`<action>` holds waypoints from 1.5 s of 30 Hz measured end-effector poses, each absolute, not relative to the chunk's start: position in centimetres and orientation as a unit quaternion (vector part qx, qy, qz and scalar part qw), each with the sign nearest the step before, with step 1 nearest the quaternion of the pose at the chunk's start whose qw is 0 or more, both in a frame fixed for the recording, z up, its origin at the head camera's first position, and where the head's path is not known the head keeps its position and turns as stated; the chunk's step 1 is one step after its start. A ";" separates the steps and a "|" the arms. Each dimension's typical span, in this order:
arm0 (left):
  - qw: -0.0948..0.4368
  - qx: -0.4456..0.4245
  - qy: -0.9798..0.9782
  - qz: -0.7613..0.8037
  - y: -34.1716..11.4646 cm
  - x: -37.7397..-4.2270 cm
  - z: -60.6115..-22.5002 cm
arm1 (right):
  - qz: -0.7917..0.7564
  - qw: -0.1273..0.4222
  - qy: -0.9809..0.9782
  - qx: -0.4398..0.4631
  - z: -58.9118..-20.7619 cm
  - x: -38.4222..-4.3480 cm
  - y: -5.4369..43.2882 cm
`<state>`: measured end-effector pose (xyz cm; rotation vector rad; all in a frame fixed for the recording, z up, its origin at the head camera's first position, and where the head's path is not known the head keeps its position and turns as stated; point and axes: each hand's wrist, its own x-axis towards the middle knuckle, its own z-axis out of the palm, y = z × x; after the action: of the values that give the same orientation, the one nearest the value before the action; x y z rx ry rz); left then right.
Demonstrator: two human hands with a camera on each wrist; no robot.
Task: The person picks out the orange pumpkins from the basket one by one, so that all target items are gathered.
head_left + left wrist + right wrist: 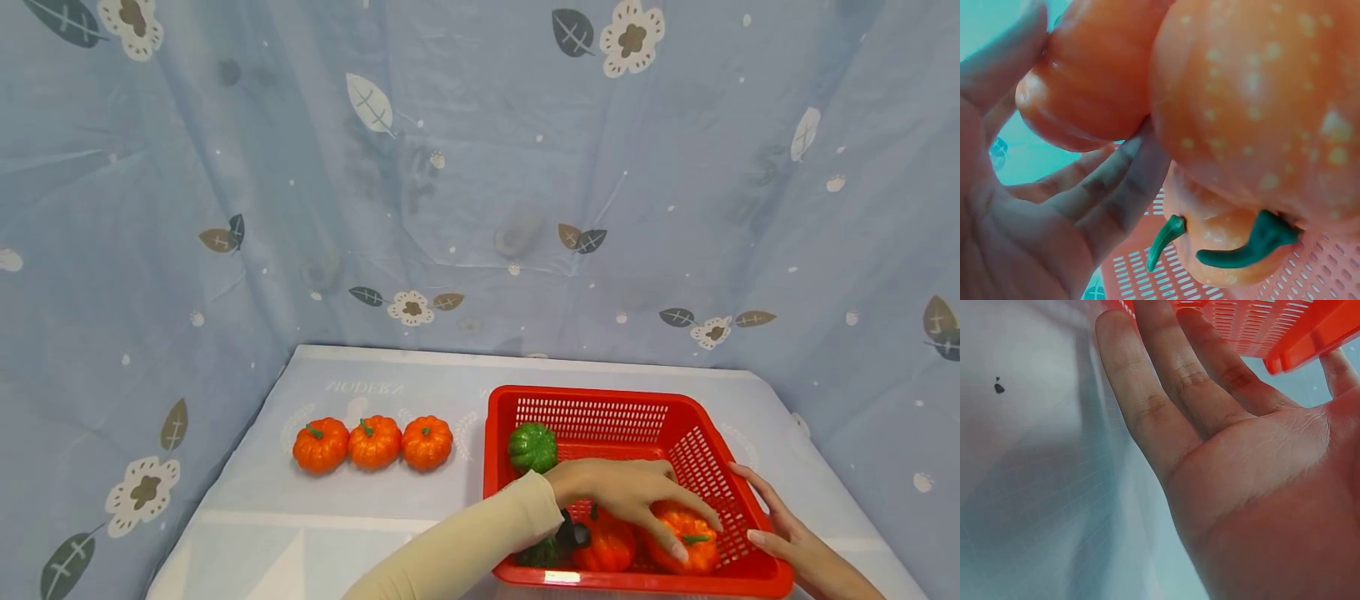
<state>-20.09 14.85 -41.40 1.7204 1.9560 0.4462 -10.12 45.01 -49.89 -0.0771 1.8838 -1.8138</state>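
Note:
A red plastic basket (585,392) with slotted walls stands on the table, at the right of the head view. My left hand (626,492) reaches into it and grips a small orange pumpkin (693,546) with a green stem. In the left wrist view the thumb and fingers hold an orange pumpkin (1091,75), with more orange pumpkins close by. At the basket's right side my right hand (795,546) holds the rim, thumb and a finger on it. Its other fingers (1185,381) lie along the outer wall. Three orange pumpkins (375,442) sit in a row on the table.
Inside the basket are a green pumpkin (533,448), a red-orange pumpkin (606,542) and a dark green item (538,553) partly hidden by my sleeve. The light table (315,533) is bordered by a blue patterned cloth (465,183) at the back and sides.

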 end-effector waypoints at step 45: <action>0.082 0.476 0.793 0.371 -1.3 -22.3 -38.4 | -0.703 0.286 0.650 -0.041 -50.0 -10.4 45.2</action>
<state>-22.27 -1.28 -38.45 1.4220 2.3703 1.1072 -10.35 45.17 -50.01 -0.1106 1.7376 -1.8787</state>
